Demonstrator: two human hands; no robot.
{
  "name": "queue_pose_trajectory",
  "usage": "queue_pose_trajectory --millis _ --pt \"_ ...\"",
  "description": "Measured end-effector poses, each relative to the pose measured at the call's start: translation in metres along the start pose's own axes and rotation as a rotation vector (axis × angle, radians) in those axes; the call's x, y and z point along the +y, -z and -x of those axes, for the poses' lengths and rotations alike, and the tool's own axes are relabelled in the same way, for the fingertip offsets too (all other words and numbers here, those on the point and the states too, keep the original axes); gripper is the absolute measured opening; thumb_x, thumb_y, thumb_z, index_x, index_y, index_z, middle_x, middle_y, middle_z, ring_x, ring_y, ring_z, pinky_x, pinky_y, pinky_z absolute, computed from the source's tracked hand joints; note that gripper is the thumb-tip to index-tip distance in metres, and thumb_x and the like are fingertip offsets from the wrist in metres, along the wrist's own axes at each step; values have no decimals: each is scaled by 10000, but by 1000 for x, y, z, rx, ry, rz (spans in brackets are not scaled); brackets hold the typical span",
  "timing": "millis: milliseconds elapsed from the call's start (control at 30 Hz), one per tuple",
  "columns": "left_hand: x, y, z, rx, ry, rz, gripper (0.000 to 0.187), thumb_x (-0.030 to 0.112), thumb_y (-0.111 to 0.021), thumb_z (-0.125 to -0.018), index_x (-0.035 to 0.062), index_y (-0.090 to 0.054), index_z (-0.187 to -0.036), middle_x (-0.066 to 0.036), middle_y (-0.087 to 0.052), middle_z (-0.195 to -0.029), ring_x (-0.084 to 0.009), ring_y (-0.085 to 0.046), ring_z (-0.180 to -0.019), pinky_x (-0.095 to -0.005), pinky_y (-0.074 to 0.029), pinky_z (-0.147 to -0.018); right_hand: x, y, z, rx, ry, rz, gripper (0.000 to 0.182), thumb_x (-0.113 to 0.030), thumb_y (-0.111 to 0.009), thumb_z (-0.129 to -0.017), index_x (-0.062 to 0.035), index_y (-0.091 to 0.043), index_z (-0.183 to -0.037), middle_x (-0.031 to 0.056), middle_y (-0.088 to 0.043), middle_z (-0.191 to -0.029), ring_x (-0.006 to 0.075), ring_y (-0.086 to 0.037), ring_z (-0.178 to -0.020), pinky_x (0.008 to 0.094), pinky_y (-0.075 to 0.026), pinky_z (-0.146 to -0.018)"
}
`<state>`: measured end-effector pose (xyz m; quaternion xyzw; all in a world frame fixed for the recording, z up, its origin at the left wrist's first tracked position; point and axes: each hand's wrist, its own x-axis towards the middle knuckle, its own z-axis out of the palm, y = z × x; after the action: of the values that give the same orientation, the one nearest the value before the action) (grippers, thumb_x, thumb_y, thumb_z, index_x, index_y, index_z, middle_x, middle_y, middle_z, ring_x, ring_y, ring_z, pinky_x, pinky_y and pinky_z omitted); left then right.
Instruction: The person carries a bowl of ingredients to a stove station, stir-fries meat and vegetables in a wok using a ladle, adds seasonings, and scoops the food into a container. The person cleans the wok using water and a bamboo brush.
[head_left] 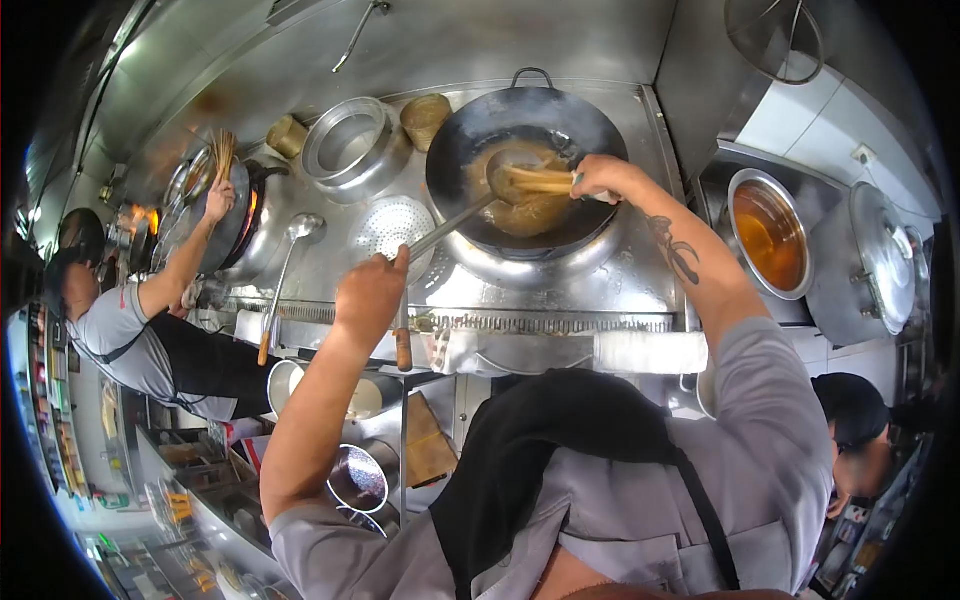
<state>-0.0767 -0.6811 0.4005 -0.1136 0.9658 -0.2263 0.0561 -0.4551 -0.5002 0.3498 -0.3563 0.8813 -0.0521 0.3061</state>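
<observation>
My left hand [372,292] is closed around the handle of a long metal ladle [450,224]. The ladle's bowl is inside the large black wok [455,140], over shallow brownish liquid [530,215]. From the right, my right hand [598,180] reaches over the wok and grips a pale bundle of sticks that looks like a bamboo wok brush [540,181]. The brush's far end meets the ladle bowl, and its tips are partly hidden there.
Left of the wok are a perforated strainer [392,228], a metal pot [350,145] and another ladle [292,262]. A bowl of amber liquid [768,235] and a lidded pot [870,260] stand right. A co-worker [140,310] holds a stick brush [223,155] at the left; another person [850,430] is behind right.
</observation>
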Motion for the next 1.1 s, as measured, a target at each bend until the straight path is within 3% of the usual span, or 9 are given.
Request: queue_pose_trajectory --millis 200,267,333,400,567,667,833,967,1100 --pt "2 5 -4 58 -21 -128 480 96 -587 -820 127 -538 -1296 -48 -607 -816 -181 -643 -742 -275 -541 -593 8 -10 7 -85 -42 -239 467 -346 -711 -761 79 -636 -940 184 -635 -725 266 -622 -516 393 -504 -428" --pt "0 5 -2 74 -8 -123 477 99 -589 -821 136 -541 -1295 -43 -605 -815 -180 -641 -741 -272 -538 -588 13 -8 2 14 -106 -136 516 -334 -707 -767 -40 -603 -1178 137 -636 -719 250 -620 -512 374 -523 -438" --pt "-1 8 -5 84 -33 -185 482 103 -588 -827 151 -534 -1304 -37 -602 -817 -178 -635 -735 -278 -525 -587 3 -9 16 33 -77 -111 504 -332 -705 -770 -40 -607 -1169 146 -634 -743 244 -621 -540 378 -520 -440" --pt "-2 15 -4 79 -34 -192 481 105 -588 -828 155 -533 -1304 -33 -603 -820 -180 -634 -742 -283 -518 -596 8 -17 23 -148 -21 -322 452 -320 -735 -746 73 -636 -944 184 -630 -716 274 -623 -518 393 -511 -436" --pt "-6 26 -6 50 -23 -227 474 114 -589 -833 168 -531 -1300 -23 -604 -821 -184 -632 -773 -297 -502 -624 13 3 37 111 22 3 446 -305 -754 -699 66 -662 -930 191 -665 -794 280 -648 -616 399 -546 -490" --pt "-10 34 -10 32 -34 -235 521 102 -595 -819 153 -494 -1327 -44 -608 -835 -193 -641 -777 -301 -524 -647 -2 -10 56 -29 38 -82 416 -290 -755 -690 57 -679 -906 197 -685 -846 292 -686 -729 390 -553 -504" --pt "-21 43 -11 16 -43 -214 446 89 -583 -826 151 -549 -1266 -50 -625 -855 -188 -654 -803 -301 -532 -658 11 4 43 269 83 253 442 -336 -777 -651 -9 -712 -942 199 -696 -900 313 -688 -829 405 -538 -773" --pt "-28 51 -12 55 -53 -168 281 108 -564 -847 135 -609 -1123 -53 -635 -803 -201 -659 -773 -327 -520 -631 -9 -12 57 26 66 177 389 -338 -750 -662 -79 -722 -951 185 -696 -915 316 -679 -859 419 -536 -790" --pt "-36 55 -9 52 -65 -57 251 99 -547 -855 118 -625 -1093 -81 -644 -816 -235 -666 -803 -360 -533 -661 -8 10 62 252 94 421 332 -249 -729 -660 -42 -721 -920 170 -703 -918 305 -688 -859 406 -551 -759"
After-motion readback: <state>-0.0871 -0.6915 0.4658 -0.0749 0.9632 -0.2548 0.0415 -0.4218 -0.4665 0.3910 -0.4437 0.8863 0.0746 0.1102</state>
